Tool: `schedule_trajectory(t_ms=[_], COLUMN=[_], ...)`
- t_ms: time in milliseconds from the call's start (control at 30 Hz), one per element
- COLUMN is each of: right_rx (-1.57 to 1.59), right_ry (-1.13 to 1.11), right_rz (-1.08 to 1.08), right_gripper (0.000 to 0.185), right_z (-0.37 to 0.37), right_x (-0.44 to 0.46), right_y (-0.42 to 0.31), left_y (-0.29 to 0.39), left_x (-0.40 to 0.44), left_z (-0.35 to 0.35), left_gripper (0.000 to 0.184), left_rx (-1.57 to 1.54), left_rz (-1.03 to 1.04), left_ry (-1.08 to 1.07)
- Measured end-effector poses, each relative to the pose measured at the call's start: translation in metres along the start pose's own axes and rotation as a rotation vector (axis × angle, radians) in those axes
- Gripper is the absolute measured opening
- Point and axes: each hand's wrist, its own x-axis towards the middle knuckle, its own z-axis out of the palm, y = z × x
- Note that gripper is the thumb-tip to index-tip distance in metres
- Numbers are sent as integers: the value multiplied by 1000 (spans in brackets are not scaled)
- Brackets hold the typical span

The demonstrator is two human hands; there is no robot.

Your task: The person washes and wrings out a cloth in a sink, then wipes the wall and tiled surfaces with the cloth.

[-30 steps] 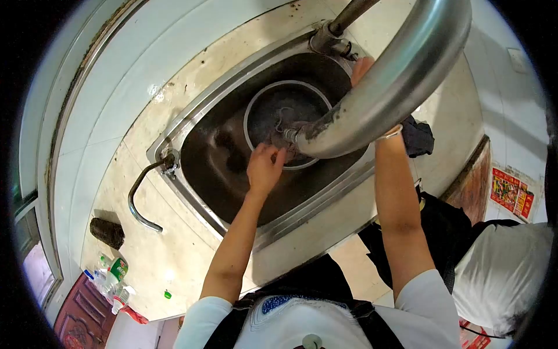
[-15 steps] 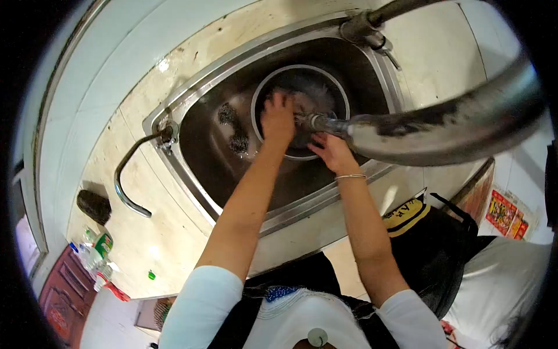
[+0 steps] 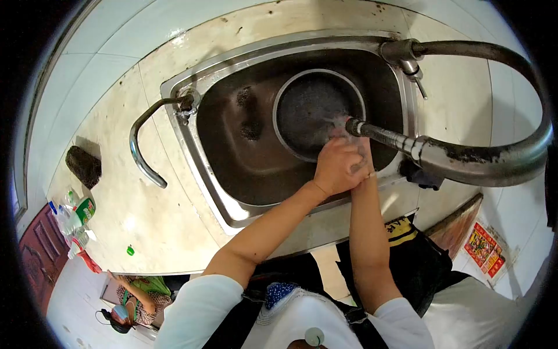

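My left hand [image 3: 337, 167] is curled over my right wrist and lower hand, at the near right rim of a round basin [image 3: 276, 125]. My right hand [image 3: 361, 145] is under the faucet [image 3: 401, 142], where water splashes over it. Its fingers are partly hidden by my left hand, the spray and the spout. A thin bracelet is on the right wrist. The basin has a pale rim and dark inside, and stands in the metal sink [image 3: 226, 168] with water in it.
A curved thin tap [image 3: 136, 142] stands left of the sink. On the left counter are a dark brown lump [image 3: 84, 166], bottles [image 3: 72, 218] and a green cap [image 3: 130, 250]. Dark cloth [image 3: 421, 175] lies by the sink's right edge. Another person [image 3: 142, 299] is at lower left.
My hands have drawn together at the basin's near right side; the left hand left the basin's middle and closed over the right wrist. The view shifted, and another person came into sight.
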Motion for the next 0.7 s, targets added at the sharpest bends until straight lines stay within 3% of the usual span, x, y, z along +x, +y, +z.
schedule_trajectory(t_ms=[33, 67, 100, 167, 200, 267, 333, 367, 400, 433, 467, 533, 567, 633, 700], right_rx=[13, -315, -641, -965, -1140, -1313, -90, -89, -378, -668, -755, -1224, -1329, -1425, -1488], right_ry=[86, 29, -34, -100, -55, -8, 269, 270, 307, 343, 418, 347, 426, 598, 668], right_rz=[35, -114, -263, -410, -589, -771, -90, -89, -154, -214, -71, -433, -404, -178, -102], right_gripper=[27, 27, 30, 33, 29, 25, 21, 21, 22, 23, 25, 30, 30, 30, 29], right_z=[2, -9, -16, -18, -12, 2, 20, 21, 21, 19, 13, -41, -45, -42, -43], right_x=[-1, -2, -2, -6, -8, -14, -20, -21, -17, -15, -12, 13, 21, 35, 44], right_y=[2, 8, 13, 21, 26, 28, 23, 22, 18, 12, -9, -19, -28, -32, -20], left_y=[2, 3, 1, -7, -10, -15, -20, -23, -34, -47, -56, -62, -56, -42, -36], left_x=[2, 2, 3, 7, 10, 15, 18, 19, 22, 21, 15, -12, -27, -50, -69], left_z=[-1, -2, -5, -16, -18, -22, -24, -26, -31, -40, -49, -75, -82, -96, -103], left_gripper=[24, 24, 24, 25, 25, 26, 29, 32, 32, 32, 34, 48, 48, 53, 50], left_rx=[37, 73, 73, 213, 214, 265, 239, 211, 216, 187, 150, -9, -8, -361, -490], left_rz=[66, 129, 125, 136, 133, -38, -123, -207, -204, -540, -876, -905, -905, -915, -888], left_ry=[97, 193, 198, 125, 126, 94, 109, 121, 121, 70, 19, 130, 120, 110, 120])
